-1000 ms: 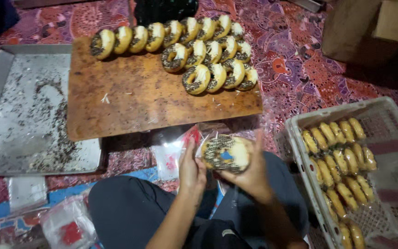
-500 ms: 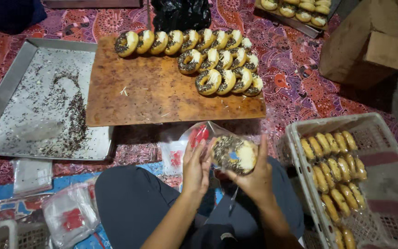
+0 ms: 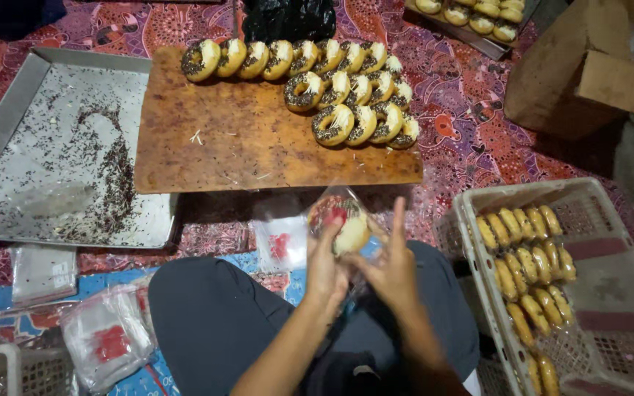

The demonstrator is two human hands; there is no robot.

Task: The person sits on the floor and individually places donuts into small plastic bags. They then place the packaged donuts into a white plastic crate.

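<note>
Both hands up over lap, working one bagged doughnut (image 3: 340, 222) in clear plastic. Left hand (image 3: 326, 268) gripping bag from below-left; right hand (image 3: 392, 265) pinching bag edge, index finger sticking up. Versus half a second back: doughnut now turned, pale side up, bag drawn tighter, so wrapping looks nearly closed. Wooden board (image 3: 243, 143) ahead carrying rows of sprinkled doughnuts (image 3: 332, 88). Metal tray (image 3: 9, 132) left, dusted with sprinkles. White crate (image 3: 610, 249) right, holding packed doughnuts. Empty bags (image 3: 108, 341) on floor by left knee.
</note>
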